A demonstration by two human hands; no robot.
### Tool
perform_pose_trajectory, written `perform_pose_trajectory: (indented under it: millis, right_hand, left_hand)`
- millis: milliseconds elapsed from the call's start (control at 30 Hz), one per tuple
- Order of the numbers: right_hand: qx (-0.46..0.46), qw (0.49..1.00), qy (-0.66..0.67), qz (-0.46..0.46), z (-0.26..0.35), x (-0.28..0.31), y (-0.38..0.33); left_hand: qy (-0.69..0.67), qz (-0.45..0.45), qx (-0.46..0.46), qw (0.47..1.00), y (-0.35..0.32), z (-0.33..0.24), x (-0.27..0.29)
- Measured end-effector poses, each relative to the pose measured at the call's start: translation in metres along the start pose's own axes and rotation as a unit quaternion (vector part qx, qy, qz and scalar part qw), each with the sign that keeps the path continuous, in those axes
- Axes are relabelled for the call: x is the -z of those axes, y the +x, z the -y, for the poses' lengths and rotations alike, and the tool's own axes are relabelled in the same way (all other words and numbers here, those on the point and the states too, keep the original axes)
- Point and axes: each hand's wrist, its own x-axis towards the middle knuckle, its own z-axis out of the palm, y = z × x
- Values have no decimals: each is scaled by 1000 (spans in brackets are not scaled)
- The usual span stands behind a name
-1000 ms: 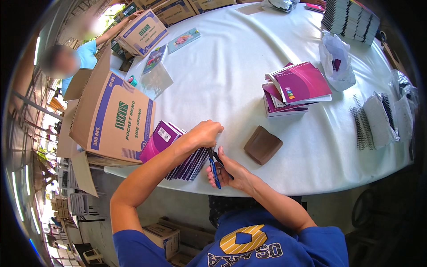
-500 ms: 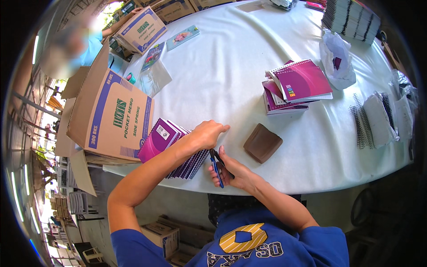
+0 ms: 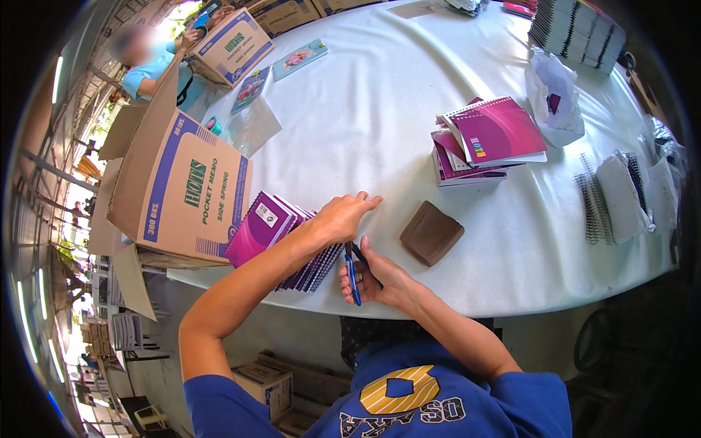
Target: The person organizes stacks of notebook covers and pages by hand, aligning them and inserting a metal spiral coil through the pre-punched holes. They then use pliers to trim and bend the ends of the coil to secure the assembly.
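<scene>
While spread wide under everything, white round bench point(image 3: 380, 117); far bigger than the rest. Next in size, open cardboard carton point(image 3: 182, 193) standing at the near left edge, flap up. Leaning against its side, just to the right, fanned row of small purple spiral notebooks point(image 3: 274, 237), slanted like tipped dominoes, near ends hanging toward the bench edge. Well apart to the right, second pile of purple notebooks point(image 3: 485, 142), and between the two, flat brown wallet-like pad point(image 3: 431, 233). Left hand point(image 3: 343, 217) lying flat on the right end of the fanned row, fingers stretched out and loose, pressing rather than clasping; grip open, nothing enclosed. Right hand point(image 3: 380, 277) just below it at the bench edge, curled partly closed around a blue pen point(image 3: 353, 271), pen upright across the palm, held by thumb and fingers. By the look of it: notebooks light singly, card covers stiffish but bendable, glossy and likely to slide on one another, wire spirals apt to snag neighbours. Best taken as a squeezed block from both ends of the row, or singly by the spine edge opposite the wire. Pen light, rigid, smooth; best pinched mid-barrel.
</scene>
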Motion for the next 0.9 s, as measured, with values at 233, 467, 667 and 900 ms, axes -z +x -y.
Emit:
perform_pose_trajectory:
  millis: [233, 467, 667, 900]
  right_hand:
    - [-48, 945, 129, 296, -18, 55, 28]
    - [-30, 998, 47, 7, -8, 5, -1]
    - [-33, 998, 56, -7, -8, 4, 6]
    - [-30, 996, 80, -13, -5, -4, 3]
  left_hand:
    - [54, 5, 4, 999, 3, -15, 1]
    - [45, -2, -2, 999, -1, -9, -3]
    - [61, 16, 11, 998, 0, -11, -3]
    - [73, 12, 7, 997, -1, -13, -7]
